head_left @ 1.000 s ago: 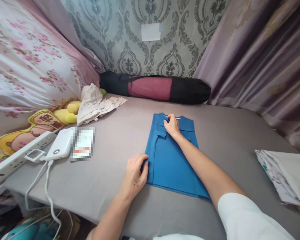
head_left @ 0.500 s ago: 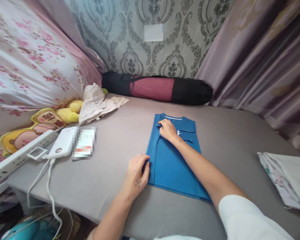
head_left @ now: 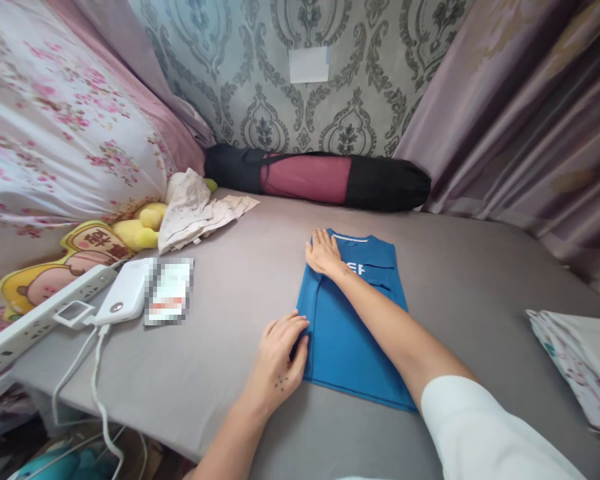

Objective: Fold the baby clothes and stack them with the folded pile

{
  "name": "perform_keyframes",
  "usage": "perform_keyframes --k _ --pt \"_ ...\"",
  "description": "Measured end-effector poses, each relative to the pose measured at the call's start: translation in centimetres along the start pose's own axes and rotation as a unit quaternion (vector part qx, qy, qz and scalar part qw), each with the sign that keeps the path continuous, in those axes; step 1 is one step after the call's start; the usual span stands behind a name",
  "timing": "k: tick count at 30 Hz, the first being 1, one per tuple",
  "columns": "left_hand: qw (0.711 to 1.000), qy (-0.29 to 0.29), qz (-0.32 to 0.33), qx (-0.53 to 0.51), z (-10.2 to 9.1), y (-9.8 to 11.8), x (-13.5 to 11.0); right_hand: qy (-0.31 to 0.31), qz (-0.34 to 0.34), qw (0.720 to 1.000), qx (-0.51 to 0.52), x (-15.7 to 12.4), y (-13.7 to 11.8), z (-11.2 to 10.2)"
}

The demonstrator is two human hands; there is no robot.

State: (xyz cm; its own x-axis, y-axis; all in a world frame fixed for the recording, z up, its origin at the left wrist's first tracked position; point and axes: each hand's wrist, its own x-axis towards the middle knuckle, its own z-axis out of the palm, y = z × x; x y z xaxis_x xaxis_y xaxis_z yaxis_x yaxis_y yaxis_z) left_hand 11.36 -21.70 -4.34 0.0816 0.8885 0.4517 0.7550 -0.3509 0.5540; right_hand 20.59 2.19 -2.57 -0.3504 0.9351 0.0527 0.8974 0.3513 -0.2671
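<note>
A blue shirt (head_left: 353, 333) lies folded in a long strip on the grey bed sheet (head_left: 180, 380), its white-trimmed collar at the far end and white lettering partly showing. My right hand (head_left: 323, 253) rests flat on the shirt's upper left corner, just below the collar, with the fingers pointing left. My left hand (head_left: 279, 353) stands at the shirt's left edge, fingers and thumb curled against the fabric. My right forearm hides part of the shirt's middle.
A white power bank (head_left: 123, 292), a pixelated card (head_left: 170, 291) and a white power strip (head_left: 45, 327) lie left, with cables over the bed edge. Behind are crumpled cloth (head_left: 187, 213), a yellow plush toy (head_left: 105, 257) and a black-and-maroon rolled bag (head_left: 315, 177). Folded patterned fabric (head_left: 577, 363) lies right.
My right hand has slid left from the folded flap to the shirt's left corner and now lies flat, uncovering the lettering. My left hand has shifted slightly right along the shirt's edge.
</note>
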Motion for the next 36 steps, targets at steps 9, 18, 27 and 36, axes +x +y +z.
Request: perform_keyframes --k 9,18,27,36 --pt "0.994 -0.094 0.039 0.026 -0.5 0.4 0.3 -0.008 0.026 1.000 -0.015 1.3 0.2 2.3" --pt "0.996 -0.082 0.041 0.023 -0.6 0.5 0.3 -0.033 0.021 0.999 0.011 0.4 0.1 1.0" --pt "0.995 -0.094 0.041 0.022 -0.4 0.4 0.1 -0.019 0.016 1.000 -0.004 -2.0 -0.4 1.9" --pt "0.995 -0.086 0.050 0.023 -0.3 0.0 0.0 -0.018 0.005 0.998 0.051 -2.1 -0.3 1.2"
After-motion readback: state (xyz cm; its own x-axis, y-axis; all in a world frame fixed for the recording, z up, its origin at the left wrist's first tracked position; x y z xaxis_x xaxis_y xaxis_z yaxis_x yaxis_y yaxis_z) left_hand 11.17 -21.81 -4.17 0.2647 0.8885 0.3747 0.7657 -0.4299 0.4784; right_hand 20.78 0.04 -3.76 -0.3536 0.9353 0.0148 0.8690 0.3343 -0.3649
